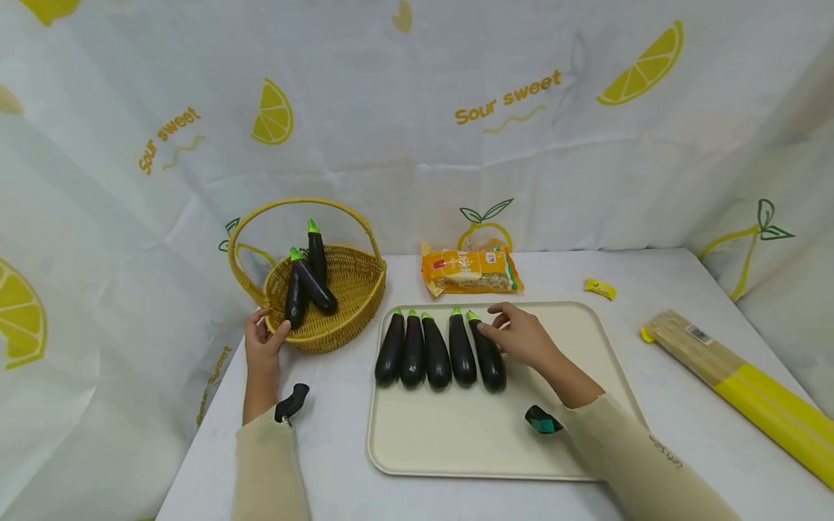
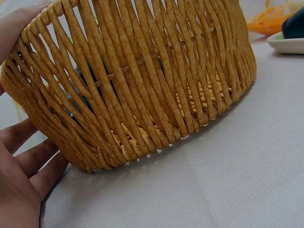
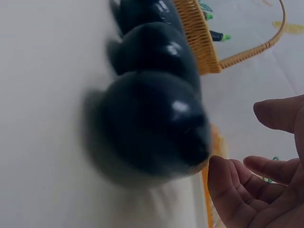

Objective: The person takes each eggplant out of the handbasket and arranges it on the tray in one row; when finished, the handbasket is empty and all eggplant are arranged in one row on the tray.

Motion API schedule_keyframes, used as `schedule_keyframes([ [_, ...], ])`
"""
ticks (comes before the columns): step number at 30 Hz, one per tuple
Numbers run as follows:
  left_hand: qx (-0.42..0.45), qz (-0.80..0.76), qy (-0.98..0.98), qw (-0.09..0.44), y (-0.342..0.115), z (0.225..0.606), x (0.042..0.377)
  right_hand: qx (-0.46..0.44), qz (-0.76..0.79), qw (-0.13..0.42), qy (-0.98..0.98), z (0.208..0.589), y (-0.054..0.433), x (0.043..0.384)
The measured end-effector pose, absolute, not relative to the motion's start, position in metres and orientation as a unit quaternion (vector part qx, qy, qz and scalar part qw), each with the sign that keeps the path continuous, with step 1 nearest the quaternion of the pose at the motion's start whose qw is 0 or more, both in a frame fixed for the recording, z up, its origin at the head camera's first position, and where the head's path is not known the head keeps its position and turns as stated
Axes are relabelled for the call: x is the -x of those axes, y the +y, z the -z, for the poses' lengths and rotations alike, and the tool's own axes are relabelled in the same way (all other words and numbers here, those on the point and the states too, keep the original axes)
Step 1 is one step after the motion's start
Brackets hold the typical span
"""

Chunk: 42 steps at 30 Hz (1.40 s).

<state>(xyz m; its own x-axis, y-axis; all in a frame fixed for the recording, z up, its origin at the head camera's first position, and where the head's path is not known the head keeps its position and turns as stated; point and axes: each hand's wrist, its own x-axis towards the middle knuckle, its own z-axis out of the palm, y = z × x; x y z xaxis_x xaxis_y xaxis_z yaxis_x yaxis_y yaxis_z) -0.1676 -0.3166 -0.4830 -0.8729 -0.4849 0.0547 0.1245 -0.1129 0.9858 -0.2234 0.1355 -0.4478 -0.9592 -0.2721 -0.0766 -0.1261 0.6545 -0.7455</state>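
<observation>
My left hand (image 1: 263, 344) grips the near left rim of a wicker basket (image 1: 352, 318), thumb over the edge and fingers against the outer wall. Glossy dark eggplants (image 1: 315, 286) with green stems lie in the basket's left side, one leaning up against the wall. Several more eggplants (image 1: 436, 354) form a row on a cream tray (image 1: 456, 441), stems pointing away. By the stem end of the rightmost eggplant (image 1: 490, 358) is my right hand (image 1: 521, 336). Its thumb and fingers stand apart with nothing between them in the right wrist view.
Behind the tray lies an orange food packet (image 1: 469, 271). A small yellow wrapped piece (image 1: 600, 289) sits at the back right. Along the right side stretches a long yellow and clear pack (image 1: 743, 391). A lemon-print cloth (image 1: 404, 145) hangs behind the table.
</observation>
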Motion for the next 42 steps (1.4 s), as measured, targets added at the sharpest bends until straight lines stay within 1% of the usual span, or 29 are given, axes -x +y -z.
schedule_keyframes([
  [3,-0.151,0.726,-0.639,0.205,-0.322,0.487,0.172,0.131,0.391,0.083,0.907,0.437,0.120,0.232],
  [8,-0.156,0.727,-0.633,0.214,-0.332,0.497,0.180,0.176,0.380,0.084,0.904,0.425,0.079,0.245],
  [14,-0.149,0.726,-0.633,0.226,-0.334,0.499,0.184,0.265,0.378,0.084,0.883,0.411,0.015,0.260],
  [18,-0.149,0.725,-0.633,0.229,-0.335,0.498,0.184,0.333,0.379,0.095,0.858,0.400,-0.030,0.268],
  [23,-0.146,0.724,-0.634,0.231,-0.335,0.497,0.184,0.387,0.383,0.106,0.832,0.400,-0.084,0.281],
  [28,-0.143,0.729,-0.630,0.228,-0.336,0.496,0.184,0.367,0.390,0.109,0.837,0.411,-0.128,0.294],
  [33,-0.146,0.724,-0.639,0.214,-0.336,0.498,0.179,0.343,0.369,0.103,0.858,0.424,-0.158,0.303],
  [39,-0.154,0.720,-0.647,0.198,-0.330,0.492,0.169,0.306,0.343,0.083,0.884,0.434,-0.179,0.305],
  [42,-0.142,0.725,-0.644,0.199,-0.325,0.488,0.172,0.287,0.321,0.084,0.899,0.435,-0.182,0.308],
])
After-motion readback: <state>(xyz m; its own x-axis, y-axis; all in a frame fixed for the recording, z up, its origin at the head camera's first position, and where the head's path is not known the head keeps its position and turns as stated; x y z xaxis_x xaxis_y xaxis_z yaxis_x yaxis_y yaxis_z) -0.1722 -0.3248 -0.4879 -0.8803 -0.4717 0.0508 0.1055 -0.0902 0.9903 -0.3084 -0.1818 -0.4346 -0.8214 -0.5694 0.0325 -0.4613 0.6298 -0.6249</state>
